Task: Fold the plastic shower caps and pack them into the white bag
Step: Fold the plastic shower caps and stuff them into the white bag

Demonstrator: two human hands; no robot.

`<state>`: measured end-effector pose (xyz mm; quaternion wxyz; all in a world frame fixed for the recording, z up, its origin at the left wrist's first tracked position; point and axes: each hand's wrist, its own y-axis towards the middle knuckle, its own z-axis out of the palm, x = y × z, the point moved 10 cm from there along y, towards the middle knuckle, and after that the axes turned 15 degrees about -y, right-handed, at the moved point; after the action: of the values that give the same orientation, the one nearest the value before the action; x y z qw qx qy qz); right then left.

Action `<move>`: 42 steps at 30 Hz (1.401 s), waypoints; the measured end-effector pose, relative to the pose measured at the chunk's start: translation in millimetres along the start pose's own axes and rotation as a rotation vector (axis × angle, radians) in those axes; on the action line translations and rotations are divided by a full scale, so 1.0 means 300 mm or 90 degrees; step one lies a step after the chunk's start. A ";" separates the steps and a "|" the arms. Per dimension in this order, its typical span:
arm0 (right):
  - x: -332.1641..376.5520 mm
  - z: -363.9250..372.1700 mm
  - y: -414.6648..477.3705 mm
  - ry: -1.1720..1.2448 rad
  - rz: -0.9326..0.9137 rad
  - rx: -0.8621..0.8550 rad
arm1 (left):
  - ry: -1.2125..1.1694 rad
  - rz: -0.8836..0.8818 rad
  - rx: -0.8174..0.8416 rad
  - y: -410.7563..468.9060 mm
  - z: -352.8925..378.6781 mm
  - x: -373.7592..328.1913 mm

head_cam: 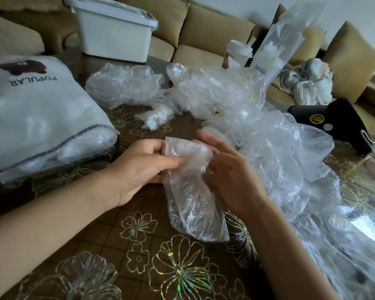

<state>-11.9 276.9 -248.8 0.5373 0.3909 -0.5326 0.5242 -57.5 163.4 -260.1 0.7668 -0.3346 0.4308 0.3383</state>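
Observation:
A clear plastic shower cap (191, 198), folded into a long strip, hangs between my hands above the table. My left hand (139, 167) pinches its upper end between thumb and fingers. My right hand (227, 169) grips the same cap from the right side, fingers curled behind the plastic. The white bag (37, 118), printed with "POPULAR" and a bear, lies at the left with its zipped edge toward me and plastic showing inside. A big heap of loose shower caps (258, 131) spreads from the table's middle to the right. A small folded cap (158, 118) lies beyond my hands.
A brown tablecloth (139, 245) with shiny flowers covers the table. A white lidded storage box (115, 29) stands at the back. A tall clear packet (286, 40), a black pouch (333, 122) and a beige sofa (204, 33) with bundled cloth (310, 83) lie at the back right.

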 end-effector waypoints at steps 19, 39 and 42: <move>-0.011 -0.034 -0.019 -0.170 0.003 -0.091 | 0.132 0.061 0.017 0.001 0.010 -0.033; 0.014 -0.014 -0.018 -0.073 -0.060 -0.083 | 0.018 -0.086 0.106 0.002 0.033 0.018; 0.007 -0.005 -0.026 -0.060 -0.016 -0.045 | 0.050 -0.020 0.056 0.015 -0.003 -0.004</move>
<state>-4.4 277.6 -245.9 0.5319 0.4022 -0.5706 0.4794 -62.1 164.8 -260.3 0.7685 -0.3205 0.4694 0.2938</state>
